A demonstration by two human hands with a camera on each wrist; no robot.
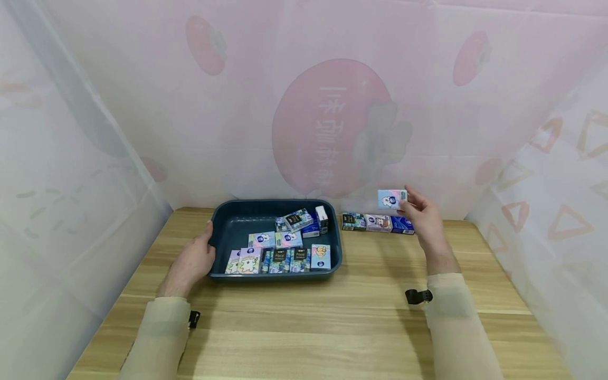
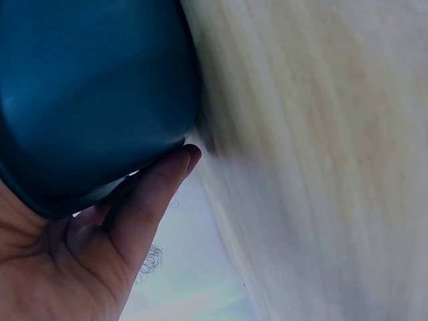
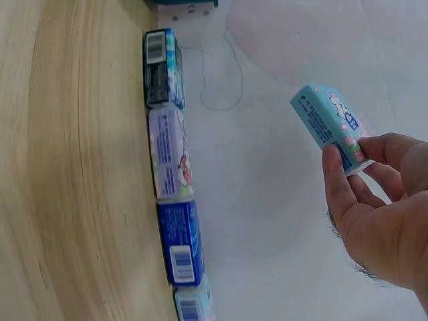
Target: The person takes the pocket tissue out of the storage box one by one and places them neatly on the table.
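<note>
In the head view, my left hand (image 1: 192, 258) grips the left side of a dark teal plastic tub (image 1: 275, 277), its fingers along the outer wall (image 2: 100, 87) in the left wrist view. My right hand (image 1: 425, 219) pinches a light-blue tissue pack (image 1: 390, 199) with a cartoon print by one end, thumb on one side and fingers on the other. That pack is held in the air, above a row of tissue packs at the table's back edge. The row has a dark floral pack (image 3: 164, 70), a lilac pack (image 3: 170, 154), a dark blue pack (image 3: 180, 241) and a light-blue pack (image 3: 194, 304).
Several more packs lie in the tub: lilac packs (image 1: 249, 261) front left, dark floral packs (image 1: 280, 261), a blue-and-pink pack (image 1: 321, 257), and a loose pile at the back right. Behind the wooden table (image 1: 304, 327) hangs a printed pale curtain (image 1: 247, 132).
</note>
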